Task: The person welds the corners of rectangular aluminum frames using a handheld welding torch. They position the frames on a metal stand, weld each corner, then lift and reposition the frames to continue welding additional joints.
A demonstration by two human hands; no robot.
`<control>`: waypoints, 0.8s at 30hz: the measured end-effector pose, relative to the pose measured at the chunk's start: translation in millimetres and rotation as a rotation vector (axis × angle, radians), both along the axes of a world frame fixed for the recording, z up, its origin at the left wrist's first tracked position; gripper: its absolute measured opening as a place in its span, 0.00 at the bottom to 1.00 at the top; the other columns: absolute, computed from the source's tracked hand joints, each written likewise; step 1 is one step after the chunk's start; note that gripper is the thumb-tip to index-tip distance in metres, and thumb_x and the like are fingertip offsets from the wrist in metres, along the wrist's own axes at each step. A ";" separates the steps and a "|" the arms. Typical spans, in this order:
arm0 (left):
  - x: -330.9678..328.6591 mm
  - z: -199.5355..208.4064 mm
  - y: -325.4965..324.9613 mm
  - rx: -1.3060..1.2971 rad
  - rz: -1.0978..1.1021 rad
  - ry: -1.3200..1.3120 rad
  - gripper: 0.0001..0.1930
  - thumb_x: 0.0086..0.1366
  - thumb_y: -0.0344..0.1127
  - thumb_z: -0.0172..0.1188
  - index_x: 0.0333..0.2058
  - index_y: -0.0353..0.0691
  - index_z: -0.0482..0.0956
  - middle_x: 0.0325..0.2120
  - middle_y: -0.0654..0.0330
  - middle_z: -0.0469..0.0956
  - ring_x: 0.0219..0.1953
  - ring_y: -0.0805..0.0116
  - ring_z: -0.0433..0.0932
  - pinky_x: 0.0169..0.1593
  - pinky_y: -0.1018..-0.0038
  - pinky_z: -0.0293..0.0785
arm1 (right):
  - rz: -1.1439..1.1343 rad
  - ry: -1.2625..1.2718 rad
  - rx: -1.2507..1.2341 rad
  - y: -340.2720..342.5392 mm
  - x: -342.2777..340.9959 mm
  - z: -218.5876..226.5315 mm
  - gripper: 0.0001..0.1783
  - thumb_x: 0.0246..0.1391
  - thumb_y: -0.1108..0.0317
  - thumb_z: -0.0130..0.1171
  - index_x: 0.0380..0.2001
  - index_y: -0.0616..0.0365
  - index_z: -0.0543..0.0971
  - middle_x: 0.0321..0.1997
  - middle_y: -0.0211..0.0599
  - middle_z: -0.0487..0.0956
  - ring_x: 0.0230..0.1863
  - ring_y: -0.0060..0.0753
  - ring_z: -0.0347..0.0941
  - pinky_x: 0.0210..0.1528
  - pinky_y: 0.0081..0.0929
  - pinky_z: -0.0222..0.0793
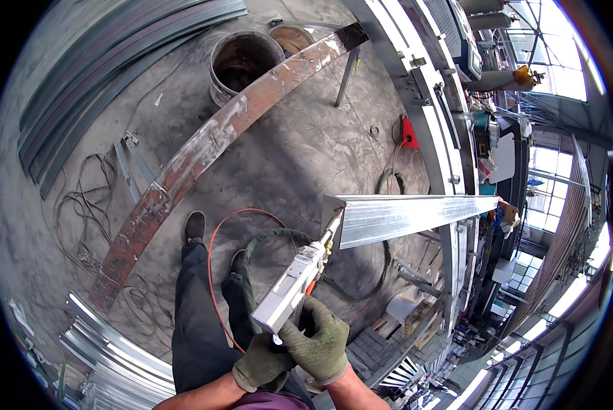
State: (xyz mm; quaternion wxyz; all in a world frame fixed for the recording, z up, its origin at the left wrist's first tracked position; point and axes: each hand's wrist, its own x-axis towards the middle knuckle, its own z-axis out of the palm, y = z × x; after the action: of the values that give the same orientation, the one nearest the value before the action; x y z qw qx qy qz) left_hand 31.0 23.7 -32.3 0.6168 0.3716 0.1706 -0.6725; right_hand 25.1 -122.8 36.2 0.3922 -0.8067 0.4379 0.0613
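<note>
Both my hands wear green work gloves and are wrapped around a silver, boxy handheld welding gun (287, 287). My right hand (318, 342) is closed on its grip from the right. Close against it, my left hand (262, 362) is closed at the rear of the gun. The gun's nozzle points up and right, at the near end of a long shiny metal profile (415, 215). Whether the tip touches the metal, I cannot tell. A dark sleeved cable (252, 256) and a thin red hose (213, 273) curve over the floor beside the gun.
A long rusty beam (211, 147) crosses the left side, with a round bucket (246, 58) behind it. Dark metal lengths (108, 68) lie at far left, silver profiles (118, 355) at near left. Loose cables (88, 219) cover the floor. A metal frame (426, 102) stands right.
</note>
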 end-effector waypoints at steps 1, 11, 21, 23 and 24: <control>1.8 -0.8 -0.1 -0.006 -0.009 0.019 0.17 0.64 0.34 0.80 0.46 0.30 0.87 0.34 0.65 0.87 0.35 0.81 0.83 0.38 0.77 0.79 | -0.005 0.003 0.003 0.0 0.8 -0.8 0.25 0.51 0.61 0.84 0.48 0.64 0.87 0.33 0.40 0.89 0.31 0.29 0.86 0.35 0.29 0.80; 5.3 -12.1 1.4 -0.054 -0.025 0.051 0.19 0.64 0.35 0.80 0.48 0.32 0.86 0.34 0.65 0.87 0.35 0.79 0.83 0.39 0.76 0.81 | 0.005 0.031 0.005 0.9 4.8 -6.2 0.25 0.54 0.64 0.81 0.51 0.67 0.87 0.33 0.36 0.90 0.32 0.17 0.84 0.36 0.22 0.80; 7.5 -15.0 2.5 -0.044 -0.044 0.097 0.17 0.63 0.36 0.81 0.45 0.32 0.86 0.32 0.64 0.87 0.33 0.78 0.84 0.37 0.75 0.81 | -0.023 0.038 -0.013 3.8 6.2 -10.0 0.24 0.51 0.59 0.84 0.46 0.63 0.88 0.33 0.40 0.89 0.31 0.33 0.88 0.36 0.30 0.81; 6.9 -15.2 1.8 -0.046 -0.029 0.075 0.17 0.63 0.36 0.81 0.44 0.32 0.86 0.32 0.64 0.87 0.33 0.78 0.84 0.37 0.75 0.80 | -0.023 0.032 -0.019 3.7 6.3 -10.6 0.24 0.51 0.59 0.84 0.46 0.63 0.88 0.32 0.40 0.89 0.31 0.33 0.88 0.36 0.30 0.82; 7.2 -15.6 1.5 -0.052 -0.020 0.059 0.17 0.63 0.35 0.81 0.44 0.32 0.87 0.31 0.64 0.87 0.32 0.78 0.84 0.36 0.75 0.80 | -0.022 0.028 -0.021 3.9 6.2 -11.1 0.24 0.51 0.59 0.84 0.46 0.64 0.88 0.32 0.40 0.90 0.32 0.32 0.88 0.36 0.30 0.82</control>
State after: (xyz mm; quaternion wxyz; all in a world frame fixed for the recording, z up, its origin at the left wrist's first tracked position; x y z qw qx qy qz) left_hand 38.2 25.2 -47.9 0.6141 0.3372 0.1675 -0.6936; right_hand 31.2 -118.9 25.1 0.3779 -0.8049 0.4530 0.0638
